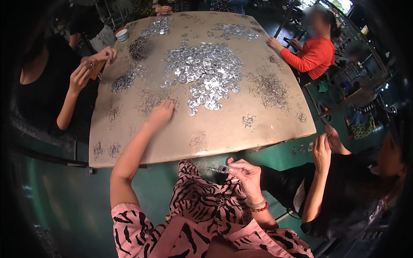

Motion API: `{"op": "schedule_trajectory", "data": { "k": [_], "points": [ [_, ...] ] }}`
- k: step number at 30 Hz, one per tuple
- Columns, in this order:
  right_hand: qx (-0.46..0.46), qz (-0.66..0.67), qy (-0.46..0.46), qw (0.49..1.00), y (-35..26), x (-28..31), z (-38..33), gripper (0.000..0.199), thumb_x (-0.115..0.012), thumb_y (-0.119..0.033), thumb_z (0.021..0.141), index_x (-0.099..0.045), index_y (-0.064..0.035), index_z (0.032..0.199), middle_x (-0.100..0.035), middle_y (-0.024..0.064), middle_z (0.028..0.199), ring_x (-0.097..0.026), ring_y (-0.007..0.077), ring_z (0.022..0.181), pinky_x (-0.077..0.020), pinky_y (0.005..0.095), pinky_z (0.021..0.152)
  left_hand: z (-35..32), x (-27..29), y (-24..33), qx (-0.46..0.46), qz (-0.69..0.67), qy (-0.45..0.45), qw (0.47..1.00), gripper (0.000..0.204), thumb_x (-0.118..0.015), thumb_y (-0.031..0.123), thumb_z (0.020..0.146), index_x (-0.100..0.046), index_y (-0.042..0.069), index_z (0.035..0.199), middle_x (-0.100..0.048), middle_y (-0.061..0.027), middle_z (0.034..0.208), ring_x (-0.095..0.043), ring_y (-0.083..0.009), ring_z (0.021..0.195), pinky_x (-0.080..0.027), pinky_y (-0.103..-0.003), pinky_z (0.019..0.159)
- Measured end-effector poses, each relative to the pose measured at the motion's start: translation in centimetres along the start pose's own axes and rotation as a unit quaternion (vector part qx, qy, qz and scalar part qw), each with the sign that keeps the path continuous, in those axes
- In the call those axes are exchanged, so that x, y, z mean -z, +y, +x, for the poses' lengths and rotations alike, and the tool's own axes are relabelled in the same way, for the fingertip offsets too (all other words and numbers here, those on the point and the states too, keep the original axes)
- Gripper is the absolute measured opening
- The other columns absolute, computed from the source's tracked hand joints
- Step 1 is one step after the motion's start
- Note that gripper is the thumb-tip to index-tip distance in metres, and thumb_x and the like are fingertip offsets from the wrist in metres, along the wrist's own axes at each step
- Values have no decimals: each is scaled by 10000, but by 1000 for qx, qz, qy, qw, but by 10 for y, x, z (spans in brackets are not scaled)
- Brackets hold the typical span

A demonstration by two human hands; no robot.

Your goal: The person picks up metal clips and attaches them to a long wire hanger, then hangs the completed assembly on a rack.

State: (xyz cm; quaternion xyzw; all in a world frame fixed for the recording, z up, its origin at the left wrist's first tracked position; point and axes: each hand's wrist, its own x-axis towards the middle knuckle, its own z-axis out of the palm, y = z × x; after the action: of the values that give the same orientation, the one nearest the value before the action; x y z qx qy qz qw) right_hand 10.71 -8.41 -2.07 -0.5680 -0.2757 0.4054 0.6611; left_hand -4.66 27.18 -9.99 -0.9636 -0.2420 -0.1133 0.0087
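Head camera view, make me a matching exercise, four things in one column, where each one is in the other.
Things:
1. left hand
2. right hand
3. plate pile
4. cup

Places:
A. far left corner of the table
B. middle of the table
C. on the loose wire clips
D. over the lap, holding a small metal part

Pairs: 1-C, 2-D, 3-B, 4-A
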Motion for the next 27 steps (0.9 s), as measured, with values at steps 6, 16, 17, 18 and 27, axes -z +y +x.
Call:
{"op": "schedule_trajectory", "data": {
  "k": [6, 16, 17, 18, 27],
  "points": [
    [23, 25, -5, 999, -9, 3, -5, 173, -629, 95, 788, -643, 66, 959, -612, 51, 833, -604, 103, 660, -484, 195, 622, 10, 27, -3, 61, -18, 76, 995, 183, -480, 64, 811, -493, 2, 983, -517, -162, 1002, -487, -321, 1050, -471, -416, 815],
    [8, -34, 37, 999, -13, -2, -12, 129, -669, 31, 784, -650, 54, 910, -647, 79, 781, -631, 123, 667, -483, 200, 572, -9, 49, 40, 114, -233, 183, 948, 111, -619, 82, 832, -642, -11, 889, -656, -123, 761, -636, -192, 659, -501, -289, 617],
    [5, -33, 41, 999, -8, -1, -11, 129, -669, 31, 784, -650, 54, 910, -647, 79, 781, -631, 123, 667, -483, 200, 572, -16, 68, 77, 144, -317, 129, 928, 128, -635, 103, 836, -656, -3, 905, -668, -82, 794, -624, -114, 694, -498, -247, 628],
    [10, -24, 60, 998, 2, 3, -10, 126, -668, 38, 782, -651, 54, 905, -646, 78, 779, -633, 125, 670, -486, 202, 574, -20, 87, 119, 130, -423, 106, 890, 106, -642, 90, 830, -660, 5, 892, -671, -61, 798, -615, -110, 700, -498, -239, 640],
    [92, 1, 122, 988, -4, -10, -8, 100, -627, 104, 783, -640, 70, 876, -616, 92, 876, -630, 135, 756, -536, 222, 668, -64, 100, 242, 10, -470, 152, 869, 134, -676, 34, 746, -618, 43, 867, -602, -83, 1001, -550, -248, 946, -421, -339, 833]
  ]
}}
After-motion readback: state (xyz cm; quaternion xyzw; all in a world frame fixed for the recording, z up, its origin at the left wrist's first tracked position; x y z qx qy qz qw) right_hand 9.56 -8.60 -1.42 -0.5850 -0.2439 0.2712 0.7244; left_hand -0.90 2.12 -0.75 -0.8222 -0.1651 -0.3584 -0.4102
